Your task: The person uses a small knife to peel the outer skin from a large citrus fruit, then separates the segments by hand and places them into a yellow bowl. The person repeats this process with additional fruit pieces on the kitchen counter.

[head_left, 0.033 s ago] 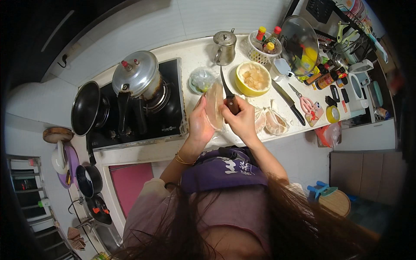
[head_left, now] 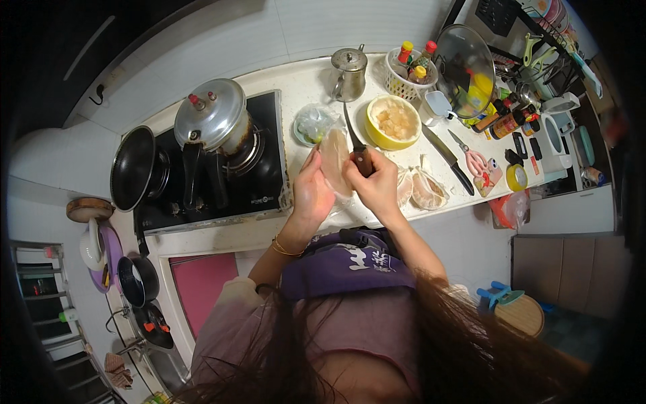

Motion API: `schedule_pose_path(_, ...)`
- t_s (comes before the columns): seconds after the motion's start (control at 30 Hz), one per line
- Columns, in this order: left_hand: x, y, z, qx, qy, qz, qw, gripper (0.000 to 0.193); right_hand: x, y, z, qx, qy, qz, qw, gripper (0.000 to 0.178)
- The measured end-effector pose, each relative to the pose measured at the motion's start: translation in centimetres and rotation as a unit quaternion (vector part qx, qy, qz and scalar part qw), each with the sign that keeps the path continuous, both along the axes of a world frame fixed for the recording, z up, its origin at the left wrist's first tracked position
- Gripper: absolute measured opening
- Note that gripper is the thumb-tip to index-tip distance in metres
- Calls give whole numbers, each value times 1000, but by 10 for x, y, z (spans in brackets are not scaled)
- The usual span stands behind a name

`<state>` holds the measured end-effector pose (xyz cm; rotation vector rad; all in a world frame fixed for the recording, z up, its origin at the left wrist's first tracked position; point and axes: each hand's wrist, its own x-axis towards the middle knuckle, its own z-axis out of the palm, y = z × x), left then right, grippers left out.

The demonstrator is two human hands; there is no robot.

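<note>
My left hand (head_left: 312, 192) holds a pale, wedge-shaped pomelo segment (head_left: 334, 161) upright above the counter's front edge. In my right hand (head_left: 378, 183) is a small knife (head_left: 361, 160), gripped by its dark wooden handle with the narrow blade pointing away from me. My right thumb is at the segment's right side. Just beyond my hands stands a yellow, thick-rimmed bowl (head_left: 392, 138) that looks like hollowed rind, with pale chunks of pulp in it. More pale segments (head_left: 427, 190) lie right of my right hand.
A clear plastic bag (head_left: 314, 121) lies beyond my left hand. On the left, a pressure cooker (head_left: 212, 114) and a black wok (head_left: 133, 168) sit on the stove. A large knife (head_left: 449, 159) and pink-handled scissors (head_left: 476, 163) lie right. Behind are a metal pot (head_left: 350, 79) and a bottle basket (head_left: 408, 82).
The pomelo segment has turned slightly, with more of its broad face showing. The knife and my right hand have shifted a little to the right.
</note>
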<state>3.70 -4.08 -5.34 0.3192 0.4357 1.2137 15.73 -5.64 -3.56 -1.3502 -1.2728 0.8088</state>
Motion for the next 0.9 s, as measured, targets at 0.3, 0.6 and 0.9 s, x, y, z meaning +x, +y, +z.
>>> schedule_pose_path(0.3,-35,34,-30,7,-41,-359,932,62,22,6,20,213,-240,143,936,17)
schedule_pose_path(0.6,-36,33,-23,-48,6,-166,985,45,51,-7,22,49,-166,12,985,22)
schedule_pose_path(0.9,-23,19,-4,23,60,-1,998,44,31,-50,0,-92,-6,77,993,16)
